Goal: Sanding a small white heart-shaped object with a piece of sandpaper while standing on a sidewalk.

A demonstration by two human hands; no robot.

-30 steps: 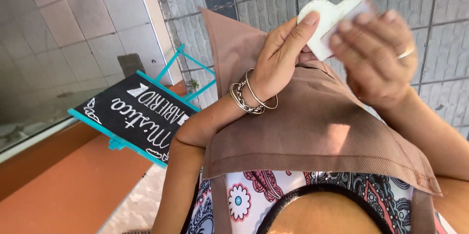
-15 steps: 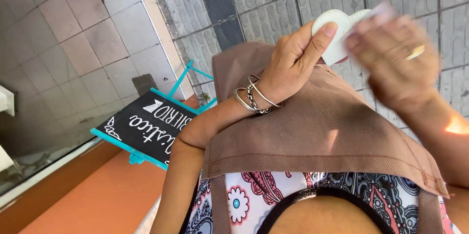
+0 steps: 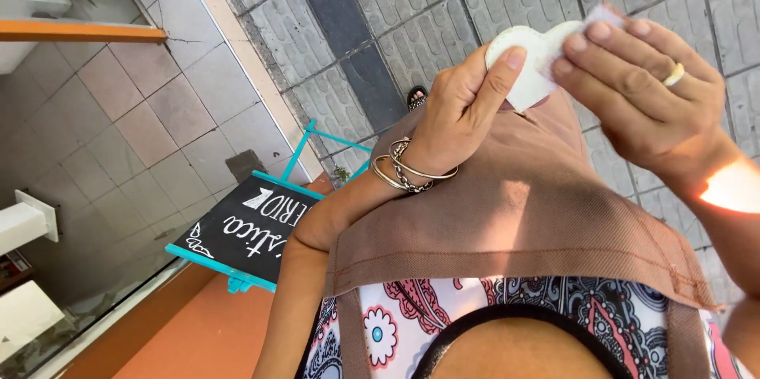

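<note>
Moved: I see the black chalkboard sign point(image 3: 241, 238) now lower left as the view swings.
Sign: turquoise-framed, on orange floor.
Heart: white heart-shaped piece point(image 3: 532, 58) above the brown apron point(image 3: 514, 221).
Fingers: left hand point(image 3: 463, 110) pinches it; right hand point(image 3: 645, 94) presses a pale scrap against it.

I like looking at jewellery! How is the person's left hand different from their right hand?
The left hand has silver bangles and a chain bracelet at its wrist; the right hand wears a gold ring on one finger instead. The left hand pinches the white heart-shaped piece by its edge; the right hand presses a small pale scrap against it. Both touch the heart.
</note>
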